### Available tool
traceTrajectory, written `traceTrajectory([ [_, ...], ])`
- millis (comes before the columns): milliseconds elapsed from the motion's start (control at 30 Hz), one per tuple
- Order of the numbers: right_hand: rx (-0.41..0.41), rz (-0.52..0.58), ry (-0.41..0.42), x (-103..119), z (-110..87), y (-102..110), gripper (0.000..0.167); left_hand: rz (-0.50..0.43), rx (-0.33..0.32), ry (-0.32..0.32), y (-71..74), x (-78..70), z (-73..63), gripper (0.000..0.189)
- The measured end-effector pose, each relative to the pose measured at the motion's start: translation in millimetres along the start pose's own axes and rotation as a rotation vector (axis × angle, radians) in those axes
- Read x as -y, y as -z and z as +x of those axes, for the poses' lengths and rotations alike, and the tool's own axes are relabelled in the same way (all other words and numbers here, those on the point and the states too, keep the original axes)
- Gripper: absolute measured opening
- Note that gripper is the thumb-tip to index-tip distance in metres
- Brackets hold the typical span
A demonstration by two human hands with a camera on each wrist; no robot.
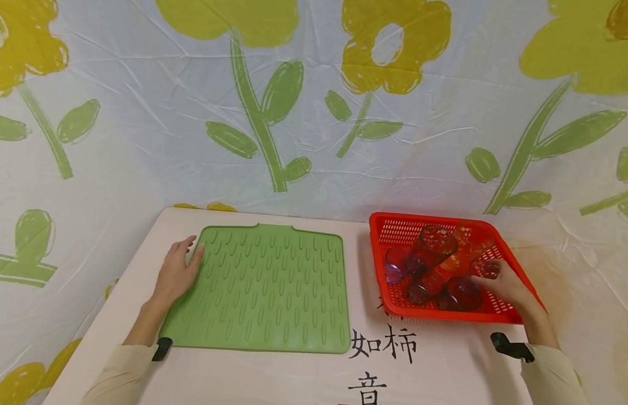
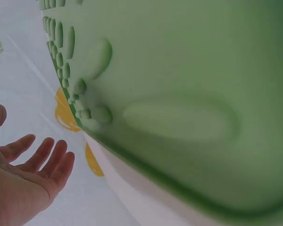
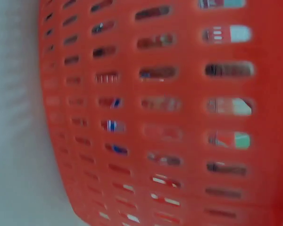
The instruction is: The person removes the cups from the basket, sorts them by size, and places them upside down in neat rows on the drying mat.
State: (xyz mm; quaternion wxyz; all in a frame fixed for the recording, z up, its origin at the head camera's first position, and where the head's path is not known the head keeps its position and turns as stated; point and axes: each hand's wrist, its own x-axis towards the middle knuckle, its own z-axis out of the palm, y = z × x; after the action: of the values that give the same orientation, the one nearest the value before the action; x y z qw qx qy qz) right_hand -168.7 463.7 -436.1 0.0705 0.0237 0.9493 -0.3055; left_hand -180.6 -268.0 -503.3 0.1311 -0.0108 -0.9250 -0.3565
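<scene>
On the right in the head view, a red plastic basket (image 1: 390,304) holds several clear and tinted glasses, among them a tall tumbler (image 1: 434,247) and a dark purplish-blue glass (image 1: 461,293). My right hand (image 1: 506,284) reaches in over the basket's right side, thumb and fingers about a small glass (image 1: 483,269). In the right wrist view the slotted basket wall (image 3: 188,89) hides that hand. My left hand (image 1: 178,271) is beside the left edge of a green ridged drying mat (image 1: 273,287), fingers relaxed and nothing held. The left wrist view shows its loosely bent fingers (image 2: 42,157) next to the mat.
Mat and basket lie on a pale table (image 1: 304,377) printed with black characters (image 1: 384,343). Behind the table and at its sides hangs a white cloth (image 1: 314,163) with yellow flowers and green leaves.
</scene>
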Motion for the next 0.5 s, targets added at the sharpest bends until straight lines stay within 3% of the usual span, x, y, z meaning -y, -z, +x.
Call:
traceTrajectory([
  [100, -0.024, 0.037, -0.025, -1, -0.3, 0, 0.067, -0.017, -0.002, -0.005, -2.3, -0.5, -0.2, 0.057],
  [267, -0.058, 0.075, -0.081, -2, -7.4, -1, 0.077, -0.053, -0.001, -0.008, -4.1, -0.6, -0.4, 0.058],
  [500, -0.172, 0.143, 0.015, 2, -17.7, -6, 0.073, -0.089, 0.008, 0.0, -3.4, 0.7, -2.4, 0.058],
])
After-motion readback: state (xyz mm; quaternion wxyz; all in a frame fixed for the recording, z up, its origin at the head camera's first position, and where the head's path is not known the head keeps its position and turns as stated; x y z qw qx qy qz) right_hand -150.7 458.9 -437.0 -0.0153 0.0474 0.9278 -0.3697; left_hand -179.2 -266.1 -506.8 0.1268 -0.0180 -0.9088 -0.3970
